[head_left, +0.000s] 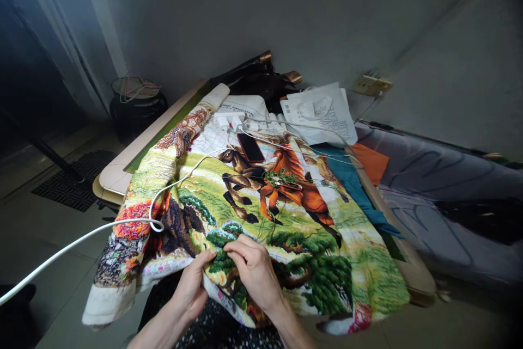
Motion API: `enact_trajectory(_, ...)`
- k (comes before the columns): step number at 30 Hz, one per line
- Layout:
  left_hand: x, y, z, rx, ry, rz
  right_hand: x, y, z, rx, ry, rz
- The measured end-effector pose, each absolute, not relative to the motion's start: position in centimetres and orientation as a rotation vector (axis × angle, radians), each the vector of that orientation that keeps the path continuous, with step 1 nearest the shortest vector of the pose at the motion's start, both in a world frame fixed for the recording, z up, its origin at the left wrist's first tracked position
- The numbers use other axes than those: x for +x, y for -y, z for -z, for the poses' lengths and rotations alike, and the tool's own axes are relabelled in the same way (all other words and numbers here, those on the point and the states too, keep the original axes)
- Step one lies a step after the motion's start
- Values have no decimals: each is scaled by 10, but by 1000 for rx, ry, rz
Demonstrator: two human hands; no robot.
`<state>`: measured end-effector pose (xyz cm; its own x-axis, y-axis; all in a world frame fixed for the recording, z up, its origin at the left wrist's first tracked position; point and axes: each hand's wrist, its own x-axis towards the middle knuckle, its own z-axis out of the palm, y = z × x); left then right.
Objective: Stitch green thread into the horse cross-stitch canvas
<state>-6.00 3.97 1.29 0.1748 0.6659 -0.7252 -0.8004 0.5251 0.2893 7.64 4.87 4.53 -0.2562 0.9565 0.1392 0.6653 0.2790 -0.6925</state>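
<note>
Pinching the near edge of the cloth (261, 213), the left hand (190, 286) grips a fold between thumb and fingers. Just beside it, the right hand (255, 270) has its fingertips pressed together on a green tree patch. It may hold a needle, but that is too small to tell. The cloth shows running horses and lies over a low table (118, 172), hanging off its front onto the person's lap.

A white cable (102, 229) loops across the cloth's left side. I think a tug on the cloth could drag it. The phone (250, 147) and the thread bundle (281, 179) sit on the cloth too, so a hard pull might slide them off.

Farther right lie a white bag (321, 112) and a grey couch (445, 191). The room is dim, with grey walls, a tiled floor, and a dark pot (137, 106) at the far left.
</note>
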Motion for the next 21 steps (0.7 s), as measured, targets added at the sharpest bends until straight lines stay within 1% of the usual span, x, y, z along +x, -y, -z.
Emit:
enact_trajectory(7,-60,-39,-5,-156,-908,-1083,69,-51,-49,-1446,1968,-710)
enact_trajectory(13,-61,-35,2,-101,-874,-1077,61,-52,-48,-1483,2277,-457)
enact_trajectory(15,-61,-35,3,-91,-869,-1083,52,-54,-47,-1480,2315,-436)
enact_trajectory(17,-61,-34,1,-92,-865,-1109,46,-56,-54,-1404,2252,-517)
enact_trajectory(19,-62,-34,-1,-96,-852,-1100,50,-56,-71,-1273,2041,-765)
enact_trajectory(21,-62,-34,-4,-106,-852,-1060,71,-53,-100,-1144,1699,-968)
